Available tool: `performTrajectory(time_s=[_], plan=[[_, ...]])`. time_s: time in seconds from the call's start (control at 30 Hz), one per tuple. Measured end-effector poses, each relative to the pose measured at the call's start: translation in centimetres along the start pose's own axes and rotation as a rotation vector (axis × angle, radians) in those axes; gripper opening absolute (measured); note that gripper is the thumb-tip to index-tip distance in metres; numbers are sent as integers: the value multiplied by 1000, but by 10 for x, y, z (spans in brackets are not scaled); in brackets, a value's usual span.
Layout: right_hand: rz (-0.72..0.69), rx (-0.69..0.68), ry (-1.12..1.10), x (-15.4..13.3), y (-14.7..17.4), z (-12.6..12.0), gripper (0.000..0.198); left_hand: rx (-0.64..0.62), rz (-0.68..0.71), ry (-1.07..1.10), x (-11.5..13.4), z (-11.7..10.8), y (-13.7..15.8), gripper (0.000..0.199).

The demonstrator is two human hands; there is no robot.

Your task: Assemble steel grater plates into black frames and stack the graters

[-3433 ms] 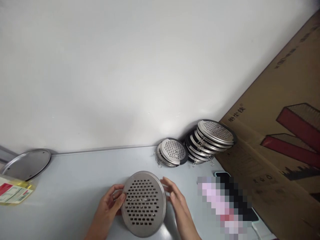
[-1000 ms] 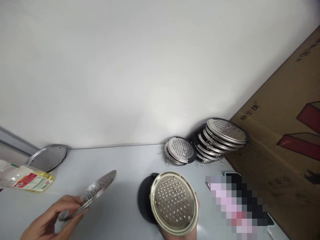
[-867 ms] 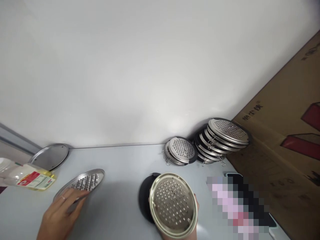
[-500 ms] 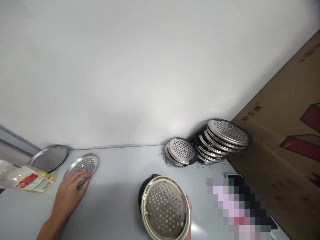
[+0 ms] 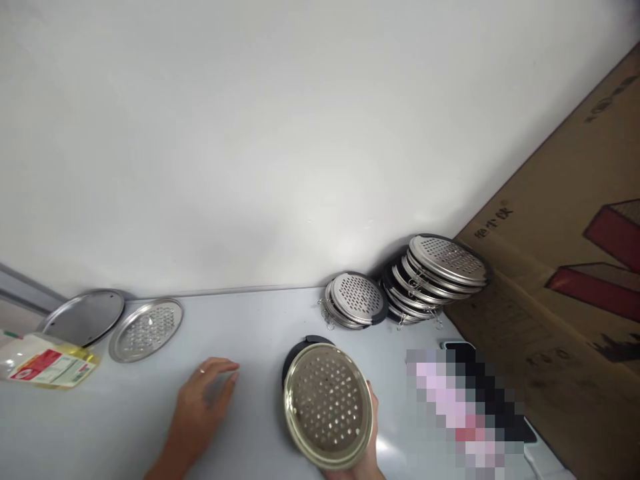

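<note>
My right hand (image 5: pixel 367 433) holds a round perforated steel disc (image 5: pixel 327 413) tilted up at the near middle of the grey table (image 5: pixel 250 320). A black round piece (image 5: pixel 295 350) shows just behind that disc. My left hand (image 5: pixel 203 400) hovers empty over the table, fingers slightly spread, left of the held disc. A second perforated steel disc (image 5: pixel 146 329) lies flat at the far left, apart from my left hand, beside a plain round steel lid (image 5: pixel 80 317).
Two stacks of perforated discs with black rims stand by the wall: a low one (image 5: pixel 354 301) and a taller leaning one (image 5: pixel 434 273). A cardboard box (image 5: pixel 560 280) fills the right. A bottle of yellow liquid (image 5: pixel 45 360) lies at the left edge. A blurred patch (image 5: pixel 460 407) covers something near right.
My left hand took one perforated disc off to the left, set it flat beside the plain lid, let go and drew back toward the middle. My right hand kept the other disc.
</note>
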State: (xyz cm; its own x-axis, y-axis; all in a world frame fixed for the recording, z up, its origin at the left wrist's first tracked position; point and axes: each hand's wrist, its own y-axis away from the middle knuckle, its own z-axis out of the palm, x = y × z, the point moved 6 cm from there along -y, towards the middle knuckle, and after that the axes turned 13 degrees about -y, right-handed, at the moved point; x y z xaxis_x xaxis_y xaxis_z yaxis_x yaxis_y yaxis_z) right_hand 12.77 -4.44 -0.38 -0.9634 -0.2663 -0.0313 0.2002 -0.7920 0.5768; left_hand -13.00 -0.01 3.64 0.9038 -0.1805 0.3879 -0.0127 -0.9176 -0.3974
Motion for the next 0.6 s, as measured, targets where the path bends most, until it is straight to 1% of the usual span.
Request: performTrajectory(time_s=[0.07,0.13,0.23,0.3,0.37,0.47,0.6], plan=[[-7,-10,-34,-5,1,5,63,-47,-17,147,41,5,5,16],[-31,-11,-31,-9,2,9,61,-139,-51,240,72,10,7,14],[-82,-19,-19,-9,4,11,59,-242,-107,354,100,15,8,15],[-126,-23,-23,-8,7,11,60,-252,-112,410,108,17,9,15],[-177,-21,-22,-7,10,11,58,-221,-101,399,111,17,11,14],[-234,-23,3,-7,16,12,51,-168,-59,264,113,18,15,8],[-268,-30,55,-6,24,14,45,-123,-32,111,115,19,14,11]])
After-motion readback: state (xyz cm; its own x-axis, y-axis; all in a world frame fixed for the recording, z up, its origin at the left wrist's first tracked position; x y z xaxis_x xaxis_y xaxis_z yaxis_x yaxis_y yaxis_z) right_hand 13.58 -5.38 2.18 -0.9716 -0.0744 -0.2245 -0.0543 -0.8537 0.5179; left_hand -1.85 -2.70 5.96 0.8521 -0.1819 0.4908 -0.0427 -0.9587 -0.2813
